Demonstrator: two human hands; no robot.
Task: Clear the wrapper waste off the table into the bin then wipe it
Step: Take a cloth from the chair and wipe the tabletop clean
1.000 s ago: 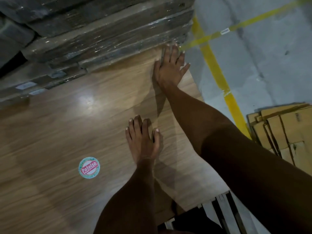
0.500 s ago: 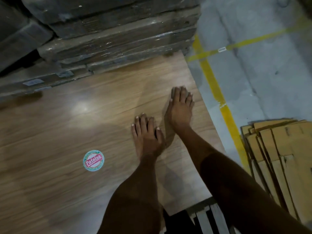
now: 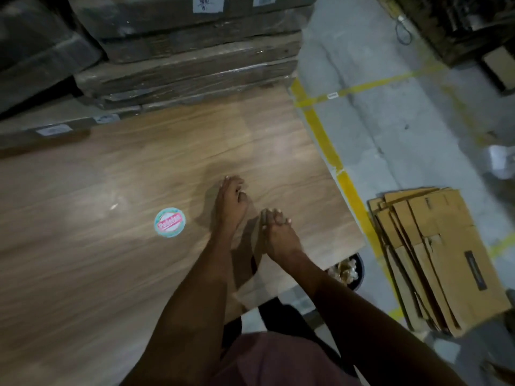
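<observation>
Hands on the table [image 3: 97, 274], neither visibly holding anything. The left hand [image 3: 231, 203] is edge-on with fingers loosely curled, the right hand [image 3: 277, 232] edge-on with fingers fairly straight, like a scraping blade. Whether small scraps sit under them is unclear. The bin [image 3: 358, 274] lies at 4 o'clock of the right hand, just past the table edge, so the right hand is nearer. It's round, dark and holds pale crumpled wrapper waste [image 3: 344, 270]. Tabletop is smooth glossy wood-grain laminate, with a round sticker [image 3: 170, 222] at 9 o'clock.

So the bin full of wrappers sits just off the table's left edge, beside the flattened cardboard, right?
Not quite. In the head view the bin sits off the right edge of the table, near its front corner, with the flattened cardboard further right.
</observation>
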